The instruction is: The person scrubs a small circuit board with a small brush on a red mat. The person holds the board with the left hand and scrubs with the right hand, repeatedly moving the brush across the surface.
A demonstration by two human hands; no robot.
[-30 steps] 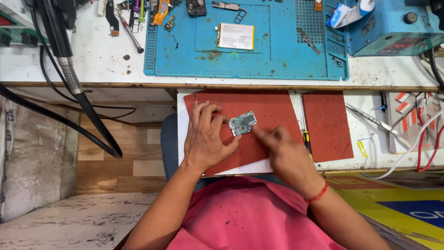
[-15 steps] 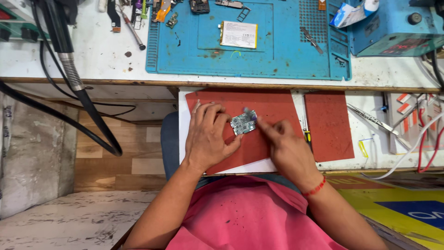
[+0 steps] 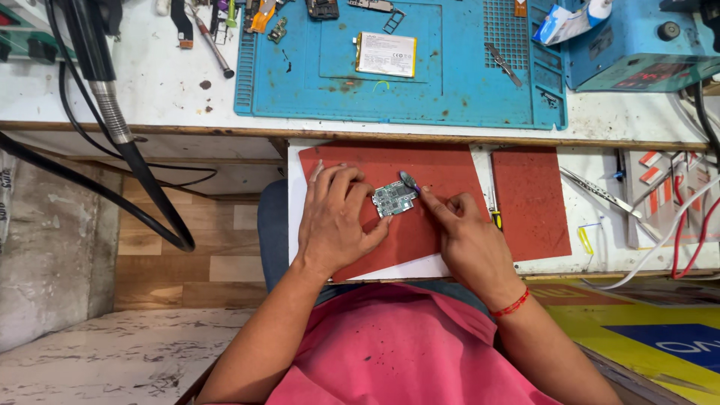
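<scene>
A small green circuit board (image 3: 394, 198) lies on a red mat (image 3: 427, 169) on a pull-out shelf. My left hand (image 3: 334, 221) rests flat beside the board, with thumb and fingers pinning its left edge. My right hand (image 3: 465, 236) grips a thin tool (image 3: 409, 180) whose dark tip touches the board's upper right corner. My pink shirt fills the bottom of the view.
A second red mat (image 3: 531, 201) lies to the right, with tweezers (image 3: 600, 193) and red and white cables (image 3: 686, 225) beyond. On the upper bench sit a blue work mat (image 3: 450, 82) with a white battery (image 3: 385, 54), loose phone parts, a screwdriver (image 3: 213, 46) and a blue station (image 3: 637, 45). A black hose (image 3: 120, 142) hangs at the left.
My right hand has moved up and left, bringing the tool's tip onto the board's upper right corner. My left hand has stayed on the board.
</scene>
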